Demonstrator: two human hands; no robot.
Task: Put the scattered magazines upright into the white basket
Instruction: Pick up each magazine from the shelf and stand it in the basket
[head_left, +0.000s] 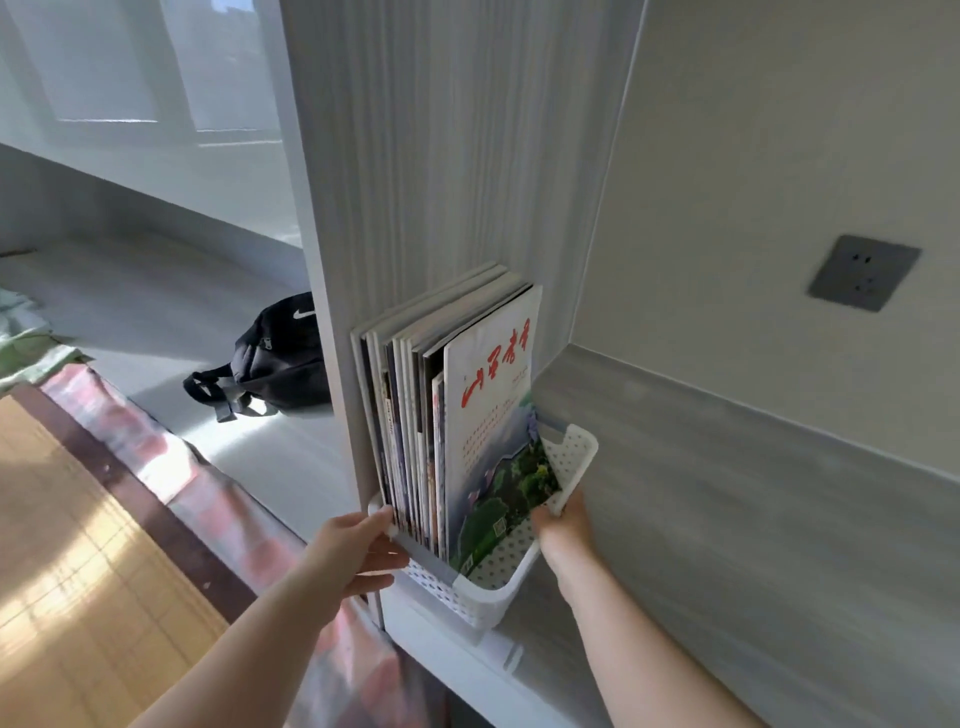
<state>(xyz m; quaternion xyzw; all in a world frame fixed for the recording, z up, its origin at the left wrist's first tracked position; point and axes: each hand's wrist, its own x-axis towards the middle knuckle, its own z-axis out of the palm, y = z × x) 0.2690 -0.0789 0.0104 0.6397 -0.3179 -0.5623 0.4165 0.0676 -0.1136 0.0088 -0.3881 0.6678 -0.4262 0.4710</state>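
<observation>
While magazines (447, 415) stand upright, left hand (358, 551) and right hand (563, 525) grip white basket (467, 592), fingers seemingly curled.

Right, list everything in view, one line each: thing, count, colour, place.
magazines: about a dozen, exact count unclear, mixed covers, upright in the basket, packed to its left; the rightmost, pale with red characters, leans right
white basket: one, white, perforated, on the grey ledge against the panel
grey ledge: one, grey, right of the panel
backpack: one, black, on the floor behind the panel
wall socket: one, dark grey, on the beige wall
blanket: one, pink and grey check, lower left
left hand: one, gripping the basket's left front corner
right hand: one, on the basket's right rim
</observation>
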